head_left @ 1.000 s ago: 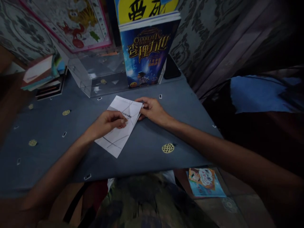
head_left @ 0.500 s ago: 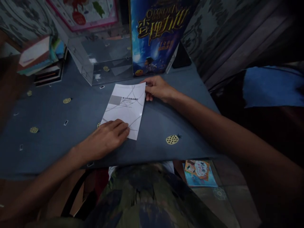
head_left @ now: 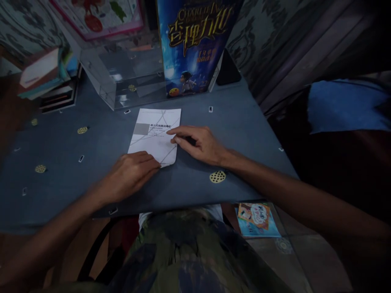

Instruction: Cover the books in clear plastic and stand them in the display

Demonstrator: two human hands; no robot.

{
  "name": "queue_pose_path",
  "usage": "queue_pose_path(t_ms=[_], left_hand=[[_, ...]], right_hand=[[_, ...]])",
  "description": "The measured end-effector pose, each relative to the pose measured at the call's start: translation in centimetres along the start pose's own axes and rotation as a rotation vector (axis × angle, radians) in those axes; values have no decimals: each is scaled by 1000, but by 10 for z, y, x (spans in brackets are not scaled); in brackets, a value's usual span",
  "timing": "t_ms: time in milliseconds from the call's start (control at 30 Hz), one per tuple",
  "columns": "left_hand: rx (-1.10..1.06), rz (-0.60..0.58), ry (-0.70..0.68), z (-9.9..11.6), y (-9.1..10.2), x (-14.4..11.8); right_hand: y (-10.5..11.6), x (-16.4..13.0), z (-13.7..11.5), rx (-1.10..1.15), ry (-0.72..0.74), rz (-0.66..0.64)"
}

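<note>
A white booklet [head_left: 155, 144] with a grey block, dark Chinese print and thin curved lines lies on the blue-grey tablecloth in front of me. My left hand [head_left: 134, 173] is closed over its near edge, fingers together; the thumb is hidden. Near that hand's fingertips, the near edge of the paper curls slightly. My right hand [head_left: 203, 144] is at the booklet's right side, index finger stretched out over the cover and thumb close beneath it. A gap shows between that palm and the finger, and nothing is in its grip.
A clear acrylic holder [head_left: 104, 91] stands at the back, with a blue book [head_left: 195, 49] upright beside it. A stack of books [head_left: 45, 77] lies at the back left, a dark flat object [head_left: 229, 71] at the back right. Below the table edge is a colourful booklet [head_left: 258, 219].
My right hand has left the booklet's far right corner and come nearer to me, onto its right side. The booklet's near edge, under my left hand, now looks curled.
</note>
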State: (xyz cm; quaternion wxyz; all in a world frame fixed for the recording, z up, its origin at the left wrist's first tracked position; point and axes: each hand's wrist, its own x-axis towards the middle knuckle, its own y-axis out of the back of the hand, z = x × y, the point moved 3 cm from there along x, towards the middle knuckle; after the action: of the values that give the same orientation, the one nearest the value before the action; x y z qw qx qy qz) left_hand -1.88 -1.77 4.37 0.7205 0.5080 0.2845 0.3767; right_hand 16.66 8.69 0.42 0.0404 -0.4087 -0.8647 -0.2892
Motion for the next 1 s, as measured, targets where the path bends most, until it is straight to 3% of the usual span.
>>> queue_pose_path(t_ms=[233, 433, 700, 867, 1000], left_hand=[[-246, 45, 130, -12, 5, 3], [-290, 40, 181, -16, 3, 3], [-373, 61, 203, -19, 1, 2], [-349, 209, 167, -34, -7, 5], [-184, 292, 115, -53, -15, 10]], right_hand=[[-5, 1, 5, -40, 113, -98], [-8, -1, 5, -85, 150, -101], [-18, -7, -6, -313, 368, -151], [-38, -21, -28, -466, 552, -322], [-44, -26, -35, -447, 565, -423]])
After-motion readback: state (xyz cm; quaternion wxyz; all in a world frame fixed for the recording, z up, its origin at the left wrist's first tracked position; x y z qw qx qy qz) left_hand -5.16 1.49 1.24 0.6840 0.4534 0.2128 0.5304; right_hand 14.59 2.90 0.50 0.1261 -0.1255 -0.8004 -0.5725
